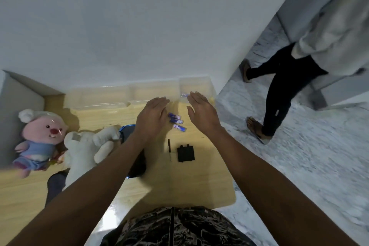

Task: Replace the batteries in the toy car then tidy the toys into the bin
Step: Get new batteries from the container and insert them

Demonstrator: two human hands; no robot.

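Three blue batteries (177, 122) lie on the wooden table (209, 181) between my two hands. My left hand (152, 115) hovers just left of them with straight fingers and holds nothing. My right hand (201, 111) is stretched out to their right, fingers straight, also empty. A black battery cover (186, 153) and a small dark screwdriver (169, 149) lie nearer to me. The dark toy car (135, 152) is mostly hidden under my left forearm. A clear plastic bin (196, 90) stands at the table's far edge by the wall.
A pink plush in blue clothes (40, 136) and a white plush (85, 150) lie at the table's left. A clear lid or tray (99, 99) rests along the wall. A person in dark trousers (279, 94) walks on the marble floor to the right.
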